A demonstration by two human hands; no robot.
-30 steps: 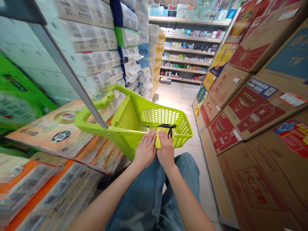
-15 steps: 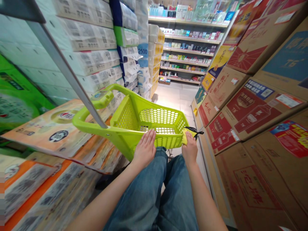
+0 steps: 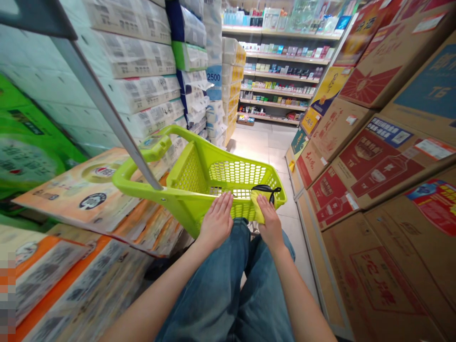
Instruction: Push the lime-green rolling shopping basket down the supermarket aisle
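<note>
**A:** On my feed that lime plastic basket (image 3: 228, 175) looks pretty glossy, right?

**B:** Yep, smooth too. The yellow cloth (image 3: 257, 206) reads soft and matt, the cardboard cartons (image 3: 383, 164) rough, the floor tiles (image 3: 257, 142) polished.

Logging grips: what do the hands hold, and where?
The right hand presses the lower end of a yellow cloth onto the basket; the left hand lies flat, holding nothing.

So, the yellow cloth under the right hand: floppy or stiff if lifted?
Probably floppy: the yellow cloth bends over the lime-green basket's rim beneath the right hand. Likely light, since the mesh shows no sag. Its black loop would probably dangle.
</note>
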